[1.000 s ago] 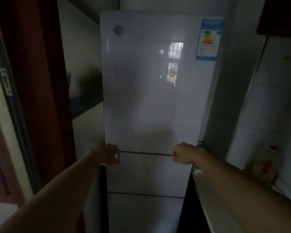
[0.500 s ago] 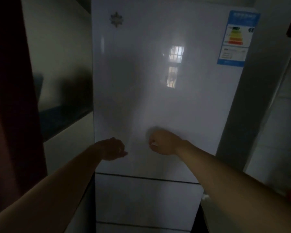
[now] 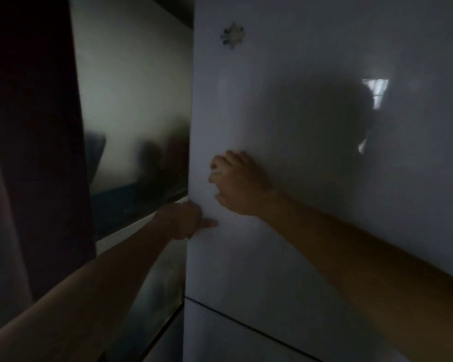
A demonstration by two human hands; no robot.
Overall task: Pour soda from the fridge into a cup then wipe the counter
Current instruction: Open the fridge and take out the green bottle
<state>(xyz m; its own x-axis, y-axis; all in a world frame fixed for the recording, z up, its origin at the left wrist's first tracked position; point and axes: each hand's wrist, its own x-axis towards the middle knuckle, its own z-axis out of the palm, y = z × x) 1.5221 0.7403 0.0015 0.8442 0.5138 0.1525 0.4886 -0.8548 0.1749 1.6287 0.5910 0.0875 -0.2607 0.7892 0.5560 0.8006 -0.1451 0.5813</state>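
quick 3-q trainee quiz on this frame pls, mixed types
1. True or false: the upper fridge door stands wide open, shelves showing.
2. Which hand grips that door's left edge: the left hand or the right hand?
3. The snowflake emblem sits: A) above both hands B) level with them C) below them.
Key: 1 false; 2 left hand, thumb on the door's front; 3 A.

Head camera, facing forward, close to fridge door (image 3: 246, 270).
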